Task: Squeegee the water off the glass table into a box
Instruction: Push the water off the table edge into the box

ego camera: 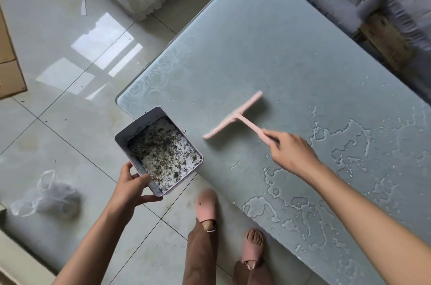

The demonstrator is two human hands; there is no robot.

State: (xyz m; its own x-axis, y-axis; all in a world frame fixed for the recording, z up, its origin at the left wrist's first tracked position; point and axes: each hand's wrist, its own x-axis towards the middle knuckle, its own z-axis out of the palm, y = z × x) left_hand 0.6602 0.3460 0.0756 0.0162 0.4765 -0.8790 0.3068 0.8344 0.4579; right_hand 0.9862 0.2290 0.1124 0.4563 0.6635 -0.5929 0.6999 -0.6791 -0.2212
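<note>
Fingers (270,134) of the right hand (291,153) are curled and clamped on the near end of the pink squeegee (235,117) handle. The handle runs far-left from the grip to the T-shaped blade. We cannot tell whether the blade touches the glass. Fingers (140,178) of the left hand (130,189) are curled over the near rim of the box (137,126), with the thumb on its outer wall. We see dark specks over the pale bottom of the box. The box is tilted, and its right side meets the near-left edge of the glass table (256,51), left of the blade and apart from it. Water (345,140) lies in irregular puddles on the glass, right of the right hand and nearer than it. Below the table edge we see two pink slippers (206,205) on the tiled floor (58,51). A crumpled plastic bag (46,196) lies at near left.
</note>
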